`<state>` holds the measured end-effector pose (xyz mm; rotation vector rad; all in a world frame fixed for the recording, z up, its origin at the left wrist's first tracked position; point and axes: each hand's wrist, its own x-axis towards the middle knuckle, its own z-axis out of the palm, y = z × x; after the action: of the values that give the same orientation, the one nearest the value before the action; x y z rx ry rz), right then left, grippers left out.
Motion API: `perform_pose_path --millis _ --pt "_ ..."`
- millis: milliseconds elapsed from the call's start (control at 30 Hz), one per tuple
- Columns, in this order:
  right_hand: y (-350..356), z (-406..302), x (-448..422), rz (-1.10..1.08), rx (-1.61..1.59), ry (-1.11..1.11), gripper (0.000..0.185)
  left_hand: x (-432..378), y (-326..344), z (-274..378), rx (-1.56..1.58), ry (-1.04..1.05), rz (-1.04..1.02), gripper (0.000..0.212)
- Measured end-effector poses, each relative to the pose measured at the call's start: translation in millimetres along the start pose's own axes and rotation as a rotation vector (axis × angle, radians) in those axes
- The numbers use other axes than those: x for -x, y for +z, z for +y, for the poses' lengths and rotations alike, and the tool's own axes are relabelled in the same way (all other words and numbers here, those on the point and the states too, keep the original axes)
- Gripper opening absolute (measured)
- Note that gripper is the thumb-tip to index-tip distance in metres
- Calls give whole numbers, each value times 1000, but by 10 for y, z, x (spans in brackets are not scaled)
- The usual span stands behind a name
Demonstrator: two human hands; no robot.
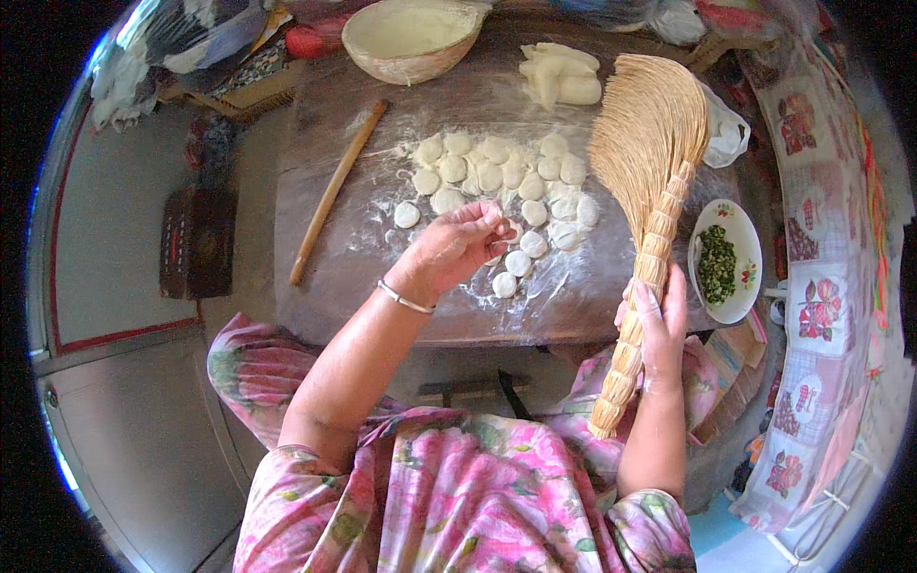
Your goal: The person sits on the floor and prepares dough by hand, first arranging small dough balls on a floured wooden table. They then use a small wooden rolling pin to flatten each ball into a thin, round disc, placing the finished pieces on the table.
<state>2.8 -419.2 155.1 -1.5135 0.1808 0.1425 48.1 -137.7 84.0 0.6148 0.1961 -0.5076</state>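
Note:
My right hand (660, 319) grips the bound handle of a straw hand broom (648, 136), its bristles fanned out over the right side of the dark wooden board (322, 308). My left hand (466, 243), with a bangle at the wrist, is raised over the floured board with fingers curled and their tips together; whether something small is pinched there I cannot tell. Beyond and beside it lie several flattened rounds of dough (489, 176) in loose flour. A wooden rolling pin (338, 193) rests slantwise at the left.
A large flour-dusted bowl (412, 68) stands at the far edge, with thick pieces of dough (562, 75) to its right. At the right is an oval white dish (749, 251) of chopped greens (716, 265). Near the broom's bristles lies a clear plastic bag (727, 136).

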Motion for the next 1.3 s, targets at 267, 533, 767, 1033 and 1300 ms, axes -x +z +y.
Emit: perform_pose_path --millis 267,533,767,1033,1300 --pt "100 111 -115 -98 33 -114 51 909 -205 -488 -986 -182 131 15" --pt "-82 -991 -5 -385 245 -245 48 1552 -660 -1158 -2111 -397 -71 16" --pt "-125 -1035 40 -608 1011 -166 45 1556 -906 -1341 -2071 -501 -67 20" --pt "-429 -79 -425 -577 1453 -398 43 1515 -920 -1267 -1742 -155 -76 22" --pt "145 -155 42 -840 1286 -359 41 1536 -857 -758 -1639 -227 -94 22"
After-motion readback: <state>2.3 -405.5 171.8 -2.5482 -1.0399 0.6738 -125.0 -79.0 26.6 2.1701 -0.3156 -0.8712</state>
